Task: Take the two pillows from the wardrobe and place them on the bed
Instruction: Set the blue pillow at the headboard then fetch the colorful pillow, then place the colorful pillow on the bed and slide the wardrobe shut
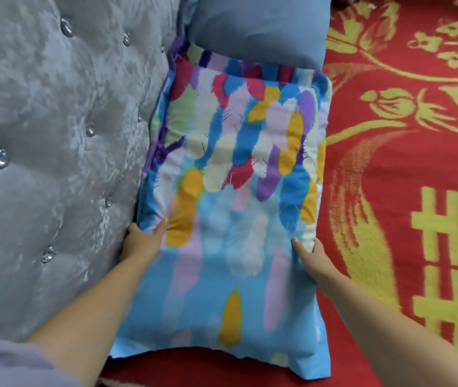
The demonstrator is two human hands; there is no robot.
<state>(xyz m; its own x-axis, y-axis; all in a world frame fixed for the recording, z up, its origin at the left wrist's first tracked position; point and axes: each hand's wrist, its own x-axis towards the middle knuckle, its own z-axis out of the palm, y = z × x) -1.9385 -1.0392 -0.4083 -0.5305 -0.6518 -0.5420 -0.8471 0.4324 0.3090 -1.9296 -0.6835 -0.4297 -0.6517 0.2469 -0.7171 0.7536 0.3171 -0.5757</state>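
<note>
A pillow with a multicoloured feather print (230,191) lies flat on the red bed cover (406,169), right beside the grey headboard. My left hand (141,238) grips its left edge, thumb on top. On the opposite edge my right hand (310,258) holds it the same way. A second, plain grey-blue pillow (258,26) rests just beyond it at the top of the frame, its near edge touching the feather pillow.
The tufted grey velvet headboard (49,121) with shiny buttons fills the left side. The red cover carries yellow floral and character patterns to the right. The wardrobe is not in view.
</note>
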